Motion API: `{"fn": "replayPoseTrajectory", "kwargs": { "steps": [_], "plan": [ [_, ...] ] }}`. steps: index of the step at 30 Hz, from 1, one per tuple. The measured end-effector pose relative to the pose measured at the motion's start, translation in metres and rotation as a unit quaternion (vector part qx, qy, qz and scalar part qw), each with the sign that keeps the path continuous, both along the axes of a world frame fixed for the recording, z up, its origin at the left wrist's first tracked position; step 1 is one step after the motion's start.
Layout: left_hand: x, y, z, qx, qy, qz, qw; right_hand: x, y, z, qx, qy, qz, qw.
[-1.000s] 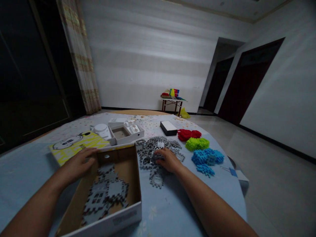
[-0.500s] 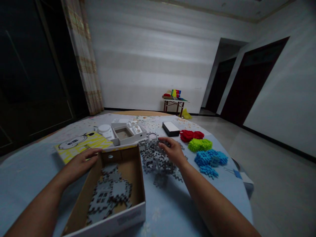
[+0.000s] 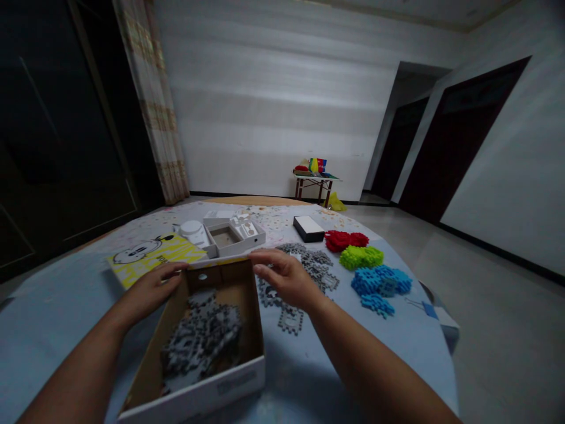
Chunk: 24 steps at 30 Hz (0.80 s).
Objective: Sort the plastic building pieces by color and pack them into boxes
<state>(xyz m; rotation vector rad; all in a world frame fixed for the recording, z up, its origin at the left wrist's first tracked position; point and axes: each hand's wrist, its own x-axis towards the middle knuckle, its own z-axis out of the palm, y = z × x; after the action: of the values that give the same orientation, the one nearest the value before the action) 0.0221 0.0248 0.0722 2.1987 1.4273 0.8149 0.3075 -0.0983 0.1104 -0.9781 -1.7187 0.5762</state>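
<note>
Though I can't tell if the right hand [image 3: 289, 280] grips the box [image 3: 241, 381], the left hand [image 3: 150, 291] does, so keep it flat under the gray bits [image 3: 200, 341].

Forearms [image 3: 367, 354] slant inward; left grip [image 3: 152, 290] and right grip [image 3: 288, 279] curl, apparently pinching.

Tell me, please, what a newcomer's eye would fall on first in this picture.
Most likely the bright red pile, lime-green pile and blue pile, along the right side of the table. Next, perhaps, the open box in front, with gray pieces inside and the left hand and right hand at its far corners.
</note>
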Motion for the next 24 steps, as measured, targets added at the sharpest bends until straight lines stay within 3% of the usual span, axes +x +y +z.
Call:
{"fn": "replayPoseTrajectory", "kwargs": {
  "steps": [5,8,11,15,24],
  "plan": [
    [0.0,0.001,0.001,0.013,0.02,0.009,1.0,0.059,0.013,-0.032,-0.072,-0.05,-0.114,0.99],
    [-0.002,0.006,-0.002,0.013,0.027,0.007,1.0,0.098,0.017,-0.054,-0.114,-0.161,-0.203,0.959],
    [-0.003,0.009,-0.004,0.018,0.025,0.005,0.999,0.12,0.017,-0.068,-0.174,-0.267,-0.23,0.919],
    [-0.003,0.01,-0.006,0.026,0.022,0.006,0.999,0.122,0.017,-0.075,-0.232,-0.33,-0.196,0.894],
    [-0.004,0.01,-0.006,0.015,0.001,0.013,1.0,0.105,0.016,-0.069,-0.198,-0.338,-0.147,0.908]
  ]
}}
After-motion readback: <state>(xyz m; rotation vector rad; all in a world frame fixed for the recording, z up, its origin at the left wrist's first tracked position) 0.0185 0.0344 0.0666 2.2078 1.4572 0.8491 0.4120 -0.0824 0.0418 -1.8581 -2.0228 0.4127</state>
